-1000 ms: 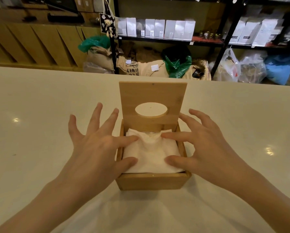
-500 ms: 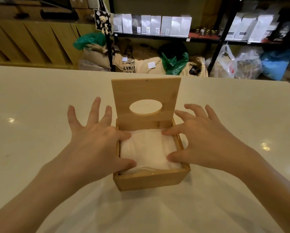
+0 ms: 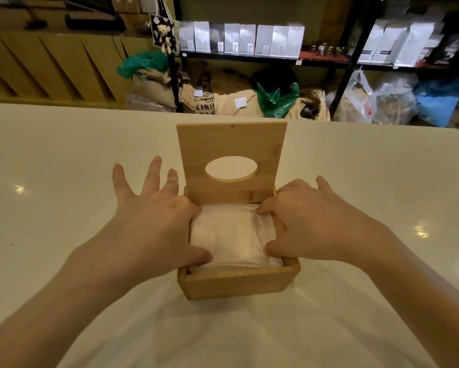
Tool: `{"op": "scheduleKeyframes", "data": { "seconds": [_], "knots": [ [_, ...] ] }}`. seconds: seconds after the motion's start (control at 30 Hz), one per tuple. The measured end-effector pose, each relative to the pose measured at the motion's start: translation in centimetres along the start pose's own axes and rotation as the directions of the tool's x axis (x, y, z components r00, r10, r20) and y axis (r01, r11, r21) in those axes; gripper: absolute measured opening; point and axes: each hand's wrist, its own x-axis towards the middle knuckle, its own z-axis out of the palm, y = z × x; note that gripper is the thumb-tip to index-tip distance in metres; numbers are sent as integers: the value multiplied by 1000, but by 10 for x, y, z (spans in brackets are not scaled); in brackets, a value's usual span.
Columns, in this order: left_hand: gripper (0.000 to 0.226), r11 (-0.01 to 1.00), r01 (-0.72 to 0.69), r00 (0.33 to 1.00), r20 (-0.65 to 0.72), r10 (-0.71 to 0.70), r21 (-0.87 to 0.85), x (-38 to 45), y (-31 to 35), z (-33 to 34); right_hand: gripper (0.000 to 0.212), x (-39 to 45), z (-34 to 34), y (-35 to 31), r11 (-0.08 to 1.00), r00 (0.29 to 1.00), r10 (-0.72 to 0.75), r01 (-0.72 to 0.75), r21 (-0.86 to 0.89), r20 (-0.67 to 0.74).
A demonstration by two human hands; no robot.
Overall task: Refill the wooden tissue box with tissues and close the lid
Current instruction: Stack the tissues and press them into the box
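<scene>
Both hands are pressing down on the white tissues (image 3: 233, 235) inside the wooden tissue box (image 3: 239, 284), sitting mid-surface (image 3: 63, 181). The left hand (image 3: 154, 221) is splayed open, thumb and forefinger on the stack; the right hand (image 3: 310, 221) is curling likewise, gripping nothing. The lid (image 3: 231, 147) is standing upright behind the tissues. Beyond the box, a burlap sack (image 3: 205, 103) is reading "KIRI".

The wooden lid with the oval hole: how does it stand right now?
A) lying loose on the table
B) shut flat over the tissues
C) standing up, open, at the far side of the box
C: the lid stands upright behind the tissues, which lie uncovered in the wooden tissue box.
</scene>
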Motion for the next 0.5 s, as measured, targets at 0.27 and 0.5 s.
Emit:
{"op": "scheduleKeyframes", "data": {
  "seconds": [0.27,0.5],
  "knots": [
    [64,998,-66,996,67,65,5,-7,-3,-8,51,-10,-2,-3,998,1000,5,-3,67,-20],
    [65,998,-58,998,23,58,-12,-9,6,-3,76,-12,1,-14,981,995,77,-65,182,-63]
  ]
}}
